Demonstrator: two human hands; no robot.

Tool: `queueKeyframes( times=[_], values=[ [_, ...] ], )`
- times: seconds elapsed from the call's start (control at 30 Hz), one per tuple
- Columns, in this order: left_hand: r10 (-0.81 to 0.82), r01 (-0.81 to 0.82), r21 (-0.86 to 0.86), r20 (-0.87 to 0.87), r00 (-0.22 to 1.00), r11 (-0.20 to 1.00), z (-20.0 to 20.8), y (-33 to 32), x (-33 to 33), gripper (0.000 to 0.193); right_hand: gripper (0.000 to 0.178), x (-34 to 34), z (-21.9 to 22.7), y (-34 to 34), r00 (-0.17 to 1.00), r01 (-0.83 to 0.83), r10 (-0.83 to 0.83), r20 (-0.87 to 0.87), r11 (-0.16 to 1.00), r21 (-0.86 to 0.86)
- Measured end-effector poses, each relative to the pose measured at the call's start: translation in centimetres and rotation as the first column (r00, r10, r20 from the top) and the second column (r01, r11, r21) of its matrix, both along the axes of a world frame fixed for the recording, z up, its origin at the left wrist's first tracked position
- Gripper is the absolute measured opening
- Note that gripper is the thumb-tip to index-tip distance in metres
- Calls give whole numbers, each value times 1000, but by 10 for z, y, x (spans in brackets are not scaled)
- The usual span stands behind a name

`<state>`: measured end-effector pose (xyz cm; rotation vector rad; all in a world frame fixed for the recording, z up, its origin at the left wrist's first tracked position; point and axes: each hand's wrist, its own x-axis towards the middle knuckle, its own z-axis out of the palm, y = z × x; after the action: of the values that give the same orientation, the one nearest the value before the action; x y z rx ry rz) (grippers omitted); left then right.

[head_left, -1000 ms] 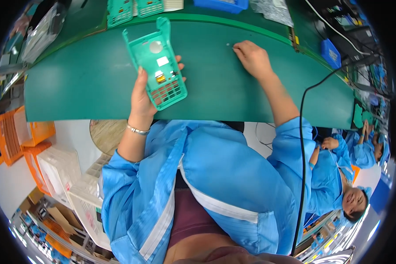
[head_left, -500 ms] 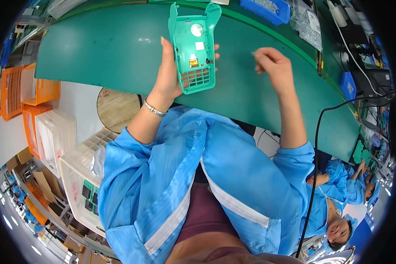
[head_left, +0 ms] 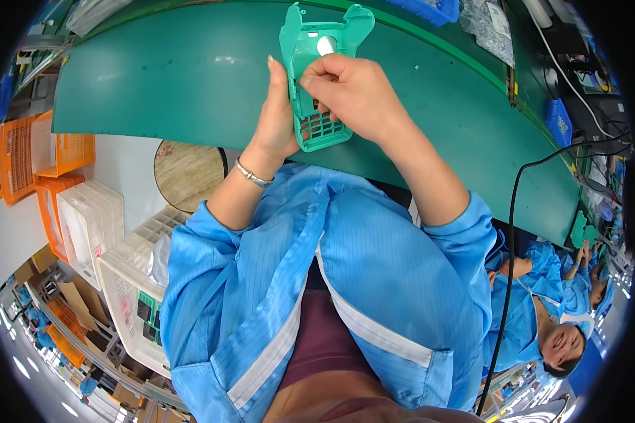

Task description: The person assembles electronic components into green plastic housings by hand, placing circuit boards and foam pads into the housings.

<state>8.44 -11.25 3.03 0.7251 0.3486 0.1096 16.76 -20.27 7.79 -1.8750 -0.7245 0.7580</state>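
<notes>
A green plastic device housing, open side up, is held above the bench by my left hand. The thumb lies along its left edge and the other fingers pass beneath it. My right hand reaches over the housing, thumb and fingers pinched together near its left inner wall. Whatever those fingertips hold, if anything, is hidden. A round white sticker shows inside the upper part. Below the hand is a grid of slots. The middle of the housing is mostly covered.
The green bench carries a small white speck. At the far right are a blue bin and clear bags. A black cable hangs on the right. Left stand white crates and a round stool. A co-worker sits right.
My right hand has moved left from over the bench onto the housing, covering its middle. The housing has shifted slightly right and tilted in my left hand.
</notes>
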Motion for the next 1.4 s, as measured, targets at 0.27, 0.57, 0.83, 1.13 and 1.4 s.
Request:
queueKeyframes(
  times=[0.27, 0.57, 0.83, 1.13, 1.4],
  values=[
    [-25, 25, -20, 3, 1000, 999, -1, 0, -2, 78, 15, 4, 4, 3, 995, -42, 47, 88, 998, -47],
    [-54, 54, 5, -13, 998, 999, 5, -3, -2, 76, 18, 6, 12, 5, 956, -81, 126, 263, 982, -173],
    [-44, 45, -96, 13, 999, 994, -4, -2, -1, 78, 24, -19, -10, -16, 783, -66, -51, 620, 984, 164],
    [-26, 44, -165, 111, 994, 985, -10, 1, 7, 77, 25, -13, -18, -20, 660, -87, -140, 739, 962, 260],
    [-16, 18, -206, 13, 1000, 978, 8, 5, 2, 67, 12, 2, -6, 1, 540, -162, 2, 842, 982, 102]
  ],
)
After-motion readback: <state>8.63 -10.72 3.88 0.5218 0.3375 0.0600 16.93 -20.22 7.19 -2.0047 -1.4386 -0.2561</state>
